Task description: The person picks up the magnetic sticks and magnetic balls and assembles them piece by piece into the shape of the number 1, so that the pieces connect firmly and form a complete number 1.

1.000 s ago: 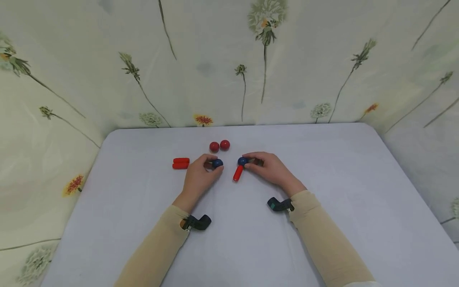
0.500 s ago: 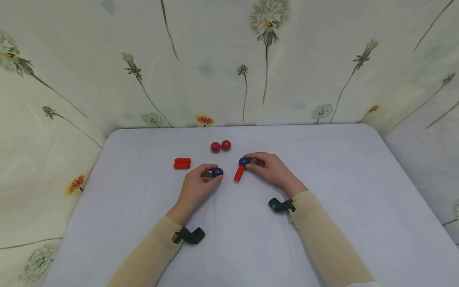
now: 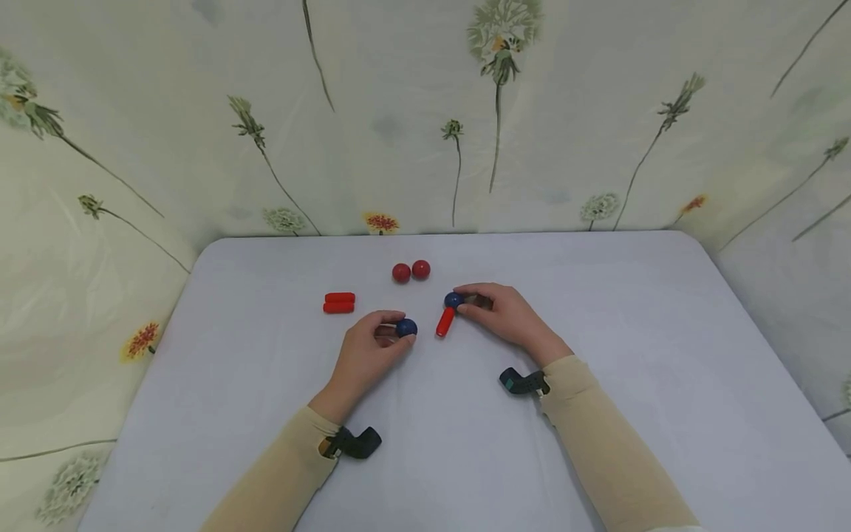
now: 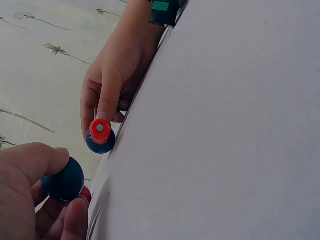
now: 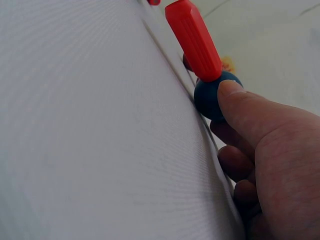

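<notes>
The table [image 3: 631, 310], covered in white cloth, is ending in a straight far edge with rounded corners, and a flower-printed backdrop [image 3: 399, 170] is rising just behind that edge. A broad stretch of cloth is reaching from the right hand [image 3: 501, 314] to the right edge, and a narrower one is lying between the two upper red rods [image 3: 339, 303] and the left edge. Two red balls [image 3: 411, 270] are sitting side by side nearest the far edge. Both tan sleeves [image 3: 618, 443] are coming in over the near side, each wearing a black wrist camera [image 3: 521, 381].

The left hand [image 3: 366, 351] is gripping the left blue ball [image 3: 407, 327] between thumb and fingers; whether that ball is touching the cloth, I cannot tell. The right hand is pinching the right blue ball [image 3: 453, 300], a little nearer the far edge. Both blue balls are being held around the table's middle, near each other yet apart.

The left blue ball is looking round, smooth and dark. The right one is touching a bright red rod [image 5: 194, 42], which is slanting toward the near side and slightly left. The rod is showing ridged sides, and its free end is carrying a small pale disc.
</notes>
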The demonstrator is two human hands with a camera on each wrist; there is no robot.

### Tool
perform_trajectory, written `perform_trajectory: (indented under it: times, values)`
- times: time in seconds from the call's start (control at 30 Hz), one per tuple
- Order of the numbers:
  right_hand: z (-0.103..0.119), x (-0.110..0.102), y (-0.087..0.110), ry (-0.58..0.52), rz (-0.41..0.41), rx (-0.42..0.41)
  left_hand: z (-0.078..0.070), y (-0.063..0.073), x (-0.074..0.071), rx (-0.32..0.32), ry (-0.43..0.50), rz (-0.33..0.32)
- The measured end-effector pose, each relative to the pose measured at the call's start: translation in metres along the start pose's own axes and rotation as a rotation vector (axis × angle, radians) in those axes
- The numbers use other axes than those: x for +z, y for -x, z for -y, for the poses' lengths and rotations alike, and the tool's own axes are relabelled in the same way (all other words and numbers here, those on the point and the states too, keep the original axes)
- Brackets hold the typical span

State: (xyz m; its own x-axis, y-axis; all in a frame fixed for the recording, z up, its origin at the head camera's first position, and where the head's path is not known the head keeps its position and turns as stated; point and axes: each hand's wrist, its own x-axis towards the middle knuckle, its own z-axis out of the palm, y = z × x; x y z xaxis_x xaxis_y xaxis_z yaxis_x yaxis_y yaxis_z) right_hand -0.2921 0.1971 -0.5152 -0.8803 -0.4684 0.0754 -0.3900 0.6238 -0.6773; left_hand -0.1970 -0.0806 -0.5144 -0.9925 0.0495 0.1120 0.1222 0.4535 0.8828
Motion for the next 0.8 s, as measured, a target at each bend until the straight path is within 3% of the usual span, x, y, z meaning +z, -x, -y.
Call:
perform_trajectory:
  times: [0.33,0.8]
  values:
    - [-0.0008,-0.0007,-0.0009,-0.003,0.002,-0.009,0.0026,-0.0011,0.0002,0.019,-0.030,0.013]
    - [-0.0008,0.0000,-0.0009,0.016,-0.005,-0.018,0.0056,-0.0016,0.0022,0.096,-0.100,0.028]
